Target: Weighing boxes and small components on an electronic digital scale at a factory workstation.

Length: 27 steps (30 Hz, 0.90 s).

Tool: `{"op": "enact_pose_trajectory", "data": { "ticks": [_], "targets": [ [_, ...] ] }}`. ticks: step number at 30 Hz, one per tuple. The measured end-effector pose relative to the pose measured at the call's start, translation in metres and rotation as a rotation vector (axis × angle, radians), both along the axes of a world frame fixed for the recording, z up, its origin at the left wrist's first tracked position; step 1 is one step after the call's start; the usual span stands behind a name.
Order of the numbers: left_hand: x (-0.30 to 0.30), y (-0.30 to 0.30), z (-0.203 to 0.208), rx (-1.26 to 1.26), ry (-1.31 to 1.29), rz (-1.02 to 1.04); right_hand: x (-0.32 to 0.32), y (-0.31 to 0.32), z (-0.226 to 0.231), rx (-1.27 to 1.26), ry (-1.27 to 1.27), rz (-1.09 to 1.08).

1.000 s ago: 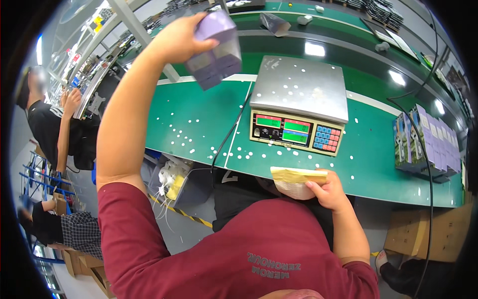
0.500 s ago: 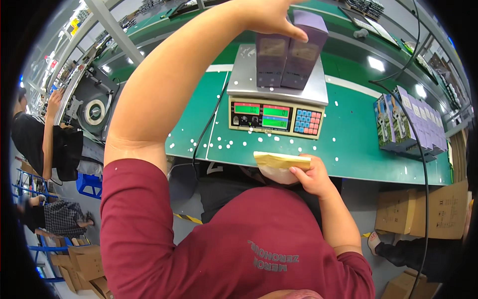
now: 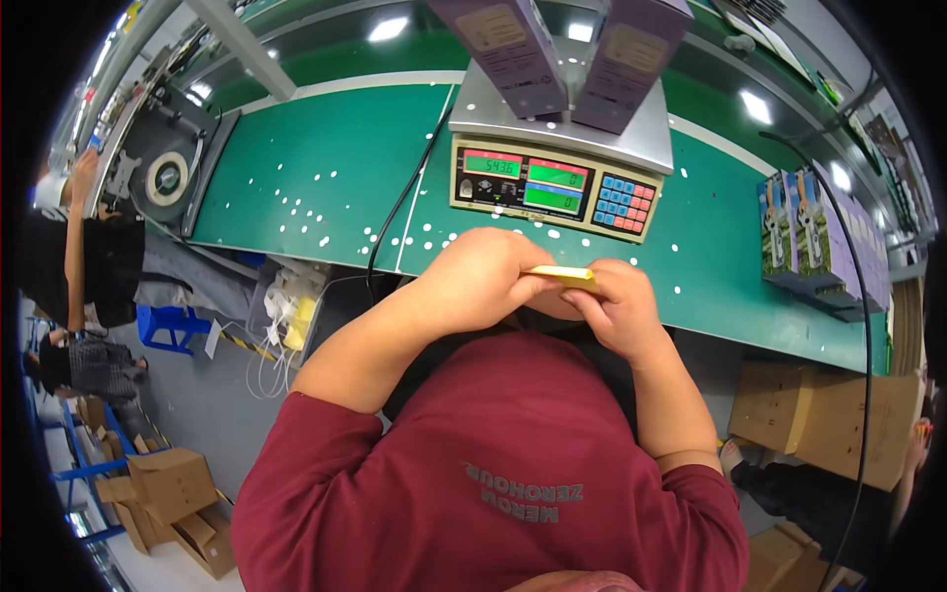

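Observation:
At the near edge of the table, both my hands are closed on a thin yellow sheet [image 3: 564,273], which looks like paper backing. My left hand [image 3: 483,281] pinches its left end, and my right hand [image 3: 623,308] grips the right end with thumb and fingers. Much of the sheet is hidden by my fingers. Beyond my hands is a weighing scale [image 3: 552,192] with lit green displays and a keypad. Two tall purple boxes, a left box [image 3: 503,54] and a right box [image 3: 631,59], stand apart on its metal pan; neither is touched by my hands.
Small white dots lie scattered over the green table [image 3: 326,128]. Several purple boxes [image 3: 824,237] stand in a group at the right. A black cable [image 3: 850,296] hangs in front of them. Cardboard boxes [image 3: 824,414] sit below right. Another person [image 3: 84,257] is at the left.
My left hand has come down from the boxes to the sheet beside my right hand. The two boxes now show a gap between them, and the scale's left display reads differently.

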<state>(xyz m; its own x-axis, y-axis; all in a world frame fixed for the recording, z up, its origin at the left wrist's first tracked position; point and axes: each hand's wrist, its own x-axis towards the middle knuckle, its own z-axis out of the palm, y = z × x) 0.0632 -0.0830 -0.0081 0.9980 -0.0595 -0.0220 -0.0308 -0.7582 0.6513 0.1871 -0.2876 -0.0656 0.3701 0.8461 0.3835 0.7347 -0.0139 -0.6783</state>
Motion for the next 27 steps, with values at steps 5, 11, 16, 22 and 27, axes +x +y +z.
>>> {"op": "enact_pose_trajectory", "data": {
  "ticks": [5,11,16,22,27],
  "targets": [
    [-0.008,0.008,-0.011,0.006,-0.138,0.090,-0.004,0.014,-0.011,0.067,0.066,-0.011],
    [-0.024,0.081,0.004,0.193,-0.979,0.429,-0.004,0.008,-0.011,0.061,0.148,-0.102],
    [-0.042,0.234,-0.030,0.223,-0.851,0.964,0.002,-0.001,-0.032,0.075,0.222,-0.068],
    [-0.055,0.289,-0.058,-1.312,-0.774,0.781,0.005,0.001,-0.033,-0.023,0.138,-0.022],
    [-0.048,0.280,-0.075,-1.036,-0.655,1.035,-0.003,0.006,-0.032,0.018,0.096,-0.027]
  ]
}}
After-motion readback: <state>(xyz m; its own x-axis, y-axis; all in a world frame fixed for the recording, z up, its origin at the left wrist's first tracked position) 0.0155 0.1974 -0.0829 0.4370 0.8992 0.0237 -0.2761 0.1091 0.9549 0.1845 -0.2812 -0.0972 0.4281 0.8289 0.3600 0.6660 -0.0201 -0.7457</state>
